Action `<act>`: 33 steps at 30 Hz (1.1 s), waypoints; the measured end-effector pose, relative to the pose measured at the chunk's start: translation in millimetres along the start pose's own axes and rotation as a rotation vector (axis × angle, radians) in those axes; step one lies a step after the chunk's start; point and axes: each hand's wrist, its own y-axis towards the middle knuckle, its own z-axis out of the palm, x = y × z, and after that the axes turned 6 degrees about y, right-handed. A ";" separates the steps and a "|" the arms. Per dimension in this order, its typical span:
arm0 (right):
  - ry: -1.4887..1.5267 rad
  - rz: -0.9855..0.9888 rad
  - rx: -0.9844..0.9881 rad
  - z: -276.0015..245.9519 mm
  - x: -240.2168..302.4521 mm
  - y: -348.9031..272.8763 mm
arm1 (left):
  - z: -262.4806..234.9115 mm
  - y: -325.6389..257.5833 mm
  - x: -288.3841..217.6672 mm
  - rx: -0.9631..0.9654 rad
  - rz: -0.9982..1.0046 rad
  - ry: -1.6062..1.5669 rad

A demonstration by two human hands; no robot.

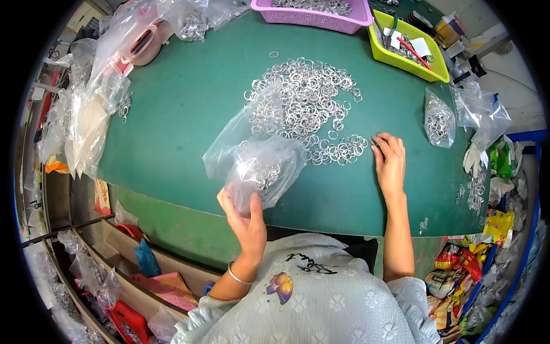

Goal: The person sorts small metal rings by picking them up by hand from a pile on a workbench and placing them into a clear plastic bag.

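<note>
My left hand [243, 215] grips the lower side of a clear plastic bag [220, 152] at the table's near edge. Inside the bag lies a cluster of silvery metal rings [264, 175], and its loose upper part spreads over the table. Beyond it a large heap of the same rings [306, 94] covers the middle of the table, partly seen through the film. A smaller group of rings [344, 150] trails off to the right of the bag. My right hand [391, 157] rests beside this group, fingers bent and slightly apart, holding nothing that I can see.
The green table [166, 126] carries a purple basket [312, 18] and a yellow-green basket [409, 57] with pliers along the far edge. A filled bag [439, 120] lies at right. Plastic bags [91, 114] pile at left, above an open drawer [166, 258].
</note>
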 end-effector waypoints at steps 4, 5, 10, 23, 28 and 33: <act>0.127 0.031 -0.006 -1.7 -1.5 -2.6 | 0.2 0.3 1.5 -0.007 0.013 -0.004; 0.256 0.083 -0.022 -1.4 1.6 -4.2 | -0.3 0.2 1.9 -0.005 0.011 -0.005; 0.070 -0.023 0.090 -3.1 14.3 3.9 | 0.0 -0.3 -0.7 -0.006 -0.019 -0.034; 0.584 0.562 0.122 -4.3 -2.6 -12.8 | -0.1 0.0 1.6 0.001 -0.001 -0.029; 0.995 0.522 0.252 -17.9 58.5 -19.3 | -2.4 -1.1 4.0 0.001 0.012 0.018; 0.667 -0.244 0.178 15.5 133.7 -21.2 | 3.4 -0.9 1.3 0.002 0.008 0.003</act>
